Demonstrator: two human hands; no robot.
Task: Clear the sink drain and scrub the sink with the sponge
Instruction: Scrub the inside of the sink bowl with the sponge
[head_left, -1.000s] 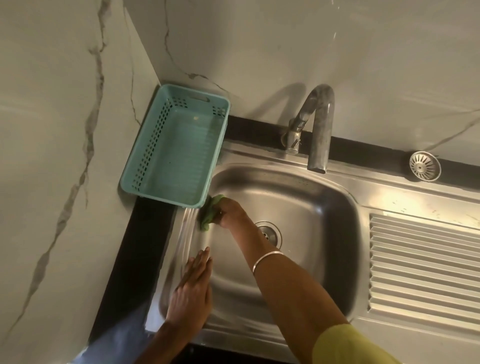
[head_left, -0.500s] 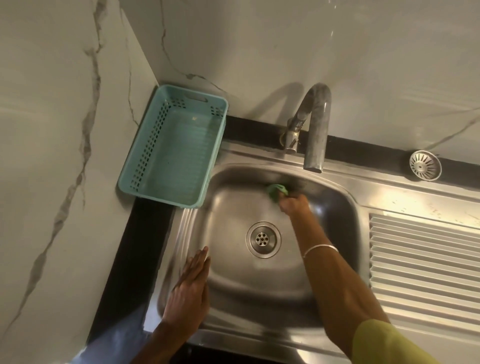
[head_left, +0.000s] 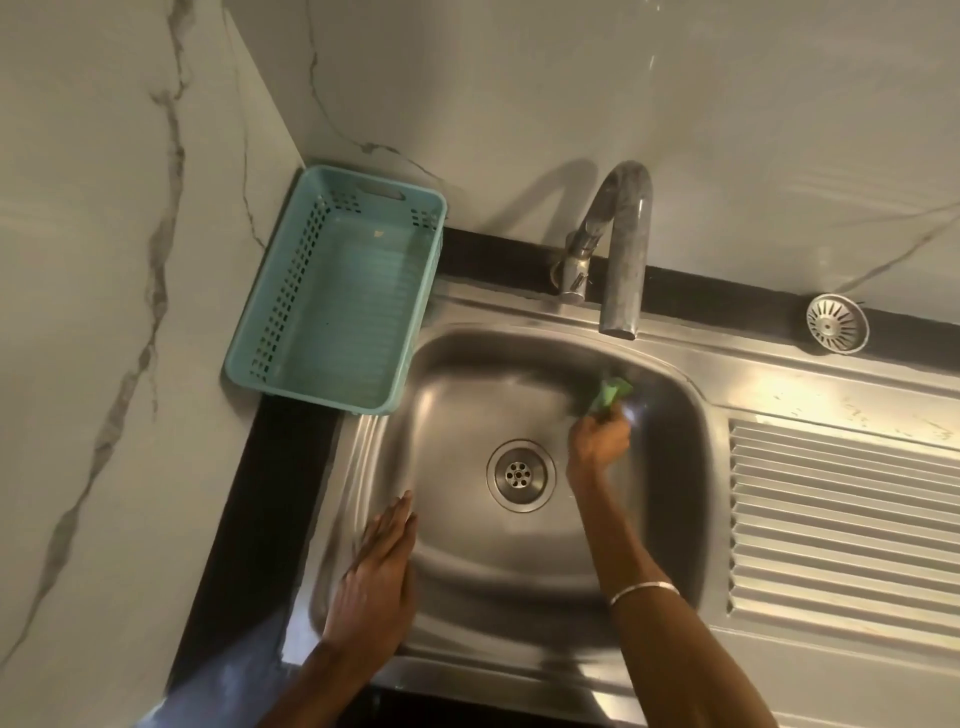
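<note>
At the far left, marbled wall tiles (head_left: 104, 312) meet in a corner, and a black counter strip (head_left: 249, 519) runs along the sink's left edge. A teal perforated plastic basket (head_left: 291, 291) sits in that corner, its near right corner overhanging the rim of the stainless steel sink (head_left: 519, 670).

The left hand (head_left: 376, 577) lies flat on the sink's left rim near the front, fingers straight and together, pointing away from the person; it holds nothing.

In the middle of the basin floor the drain (head_left: 521, 476) is uncovered, its small holes showing. Above the back rim a curved metal tap (head_left: 621, 244) reaches over the basin, its spout hanging just above the area being scrubbed.

To the right of the drain, the right hand (head_left: 597, 441) has its fingers curled round a green sponge (head_left: 610, 395), which sticks out past the fingertips and is pressed against the back wall of the basin, right of centre, beneath the spout. A thin silver bangle (head_left: 644, 590) circles that forearm.

Further right the ribbed drainboard (head_left: 841, 519) extends to the frame's edge. A round metal drain strainer (head_left: 836, 323) lies on the back ledge beside the wall, well apart from the drain.
</note>
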